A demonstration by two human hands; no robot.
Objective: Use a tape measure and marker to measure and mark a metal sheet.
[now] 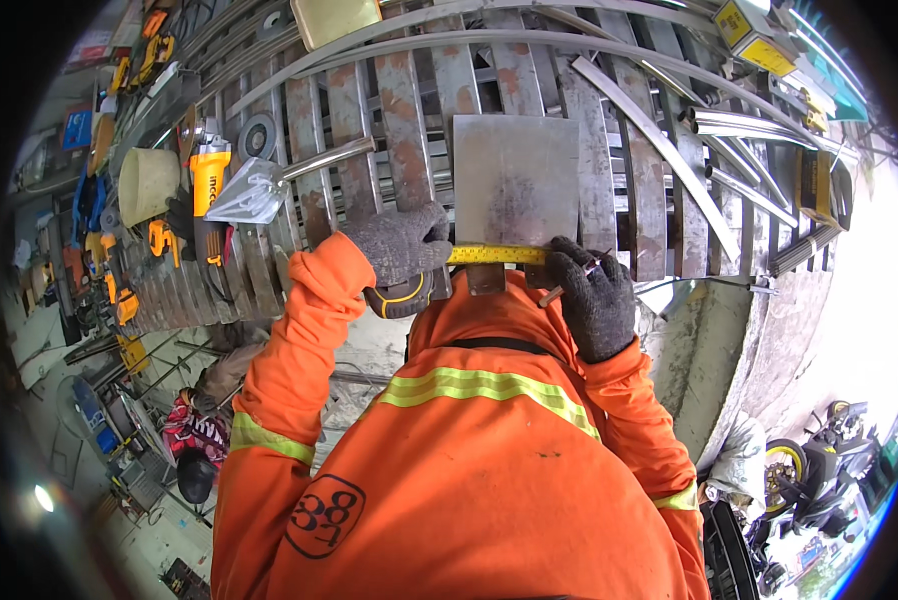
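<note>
While yellow tape bridges gloved hands, the squarish plate seems dull steel.

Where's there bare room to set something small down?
The metal plate is bare beyond the yellow tape measure. Open slats, with gaps, lie between the plate and the steel tube on the left. It's crowded around the orange angle grinder and among the shiny tubes at right.

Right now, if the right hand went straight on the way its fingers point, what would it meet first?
Most likely the flat metal plate, near its lower right corner, just ahead of the right hand's fingertips. Depth is unclear, so they may already touch it.
</note>
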